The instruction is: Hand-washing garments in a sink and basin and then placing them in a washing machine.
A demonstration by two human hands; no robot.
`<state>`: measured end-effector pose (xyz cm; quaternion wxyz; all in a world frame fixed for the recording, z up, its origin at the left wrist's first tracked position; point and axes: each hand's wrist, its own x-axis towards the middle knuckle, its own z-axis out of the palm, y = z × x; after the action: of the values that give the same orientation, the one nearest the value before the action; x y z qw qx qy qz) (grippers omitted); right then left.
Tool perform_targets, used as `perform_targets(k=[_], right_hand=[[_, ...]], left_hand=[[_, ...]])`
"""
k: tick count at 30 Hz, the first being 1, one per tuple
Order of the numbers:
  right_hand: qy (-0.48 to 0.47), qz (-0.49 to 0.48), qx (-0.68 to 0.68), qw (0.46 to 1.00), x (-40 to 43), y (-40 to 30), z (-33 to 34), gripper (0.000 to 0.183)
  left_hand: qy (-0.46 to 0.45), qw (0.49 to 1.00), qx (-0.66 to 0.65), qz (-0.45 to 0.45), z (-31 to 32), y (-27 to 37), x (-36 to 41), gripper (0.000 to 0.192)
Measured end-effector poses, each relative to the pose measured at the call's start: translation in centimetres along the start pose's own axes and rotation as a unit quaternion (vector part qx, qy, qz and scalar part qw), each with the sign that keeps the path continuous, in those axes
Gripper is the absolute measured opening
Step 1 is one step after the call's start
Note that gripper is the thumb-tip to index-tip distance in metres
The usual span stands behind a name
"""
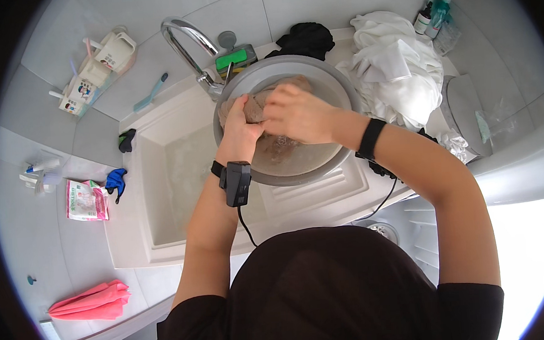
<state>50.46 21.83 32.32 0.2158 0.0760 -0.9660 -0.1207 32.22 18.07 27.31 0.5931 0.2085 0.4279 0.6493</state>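
A grey round basin (296, 180) of cloudy water rests on the washboard side of the sink. Inside it is a wet beige cloth (254, 109), bunched up over the water. My left hand (239, 132) grips the cloth on its left side, thumb pointing up. My right hand (294, 115) is curled over the cloth's right part, its fingers blurred and partly hiding it. Below both hands the water is bubbly and disturbed. The two hands nearly meet at the middle of the cloth.
A chrome faucet (190, 49) rises behind the basin, next to a green sponge (231, 59) in a holder. Black cloth (308, 39) lies behind, and a white fabric pile (397, 78) is at right. The sink (179, 175) holds shallow water. A blue brush (151, 93) lies at the left rim.
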Motion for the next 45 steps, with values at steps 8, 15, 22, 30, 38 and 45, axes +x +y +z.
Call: perform_targets(k=[8, 15, 22, 30, 38, 45], right_hand=[[0.178, 0.402, 0.338, 0.832, -2.4, -0.4, -1.4, 0.044], [0.033, 0.519, 0.261, 0.813, -4.9, 1.2, -1.8, 0.058], [-0.229, 0.596, 0.662, 0.391, -7.3, 0.2, -1.8, 0.043], [0.130, 0.540, 0.830, 0.050, -3.8, -3.2, 0.0, 0.054], [0.466, 0.555, 0.687, -0.051, -0.7, -1.8, 1.8, 0.046], [0.553, 0.520, 0.645, -0.084, -2.4, -1.5, 4.4, 0.020]], left_hand=[[0.118, 0.944, -0.293, -0.094, 1.8, -1.1, -1.1, 0.034], [0.056, 0.938, -0.340, -0.016, 1.3, -1.7, -2.2, 0.037], [-0.023, 0.940, -0.342, -0.004, -0.4, -1.8, -1.2, 0.039], [-0.128, 0.928, -0.338, 0.093, 0.3, -1.9, -2.4, 0.044], [-0.175, 0.941, -0.272, 0.103, 1.1, -2.2, -3.0, 0.038], [-0.044, 0.980, -0.177, 0.078, 3.5, -2.5, -4.2, 0.034]])
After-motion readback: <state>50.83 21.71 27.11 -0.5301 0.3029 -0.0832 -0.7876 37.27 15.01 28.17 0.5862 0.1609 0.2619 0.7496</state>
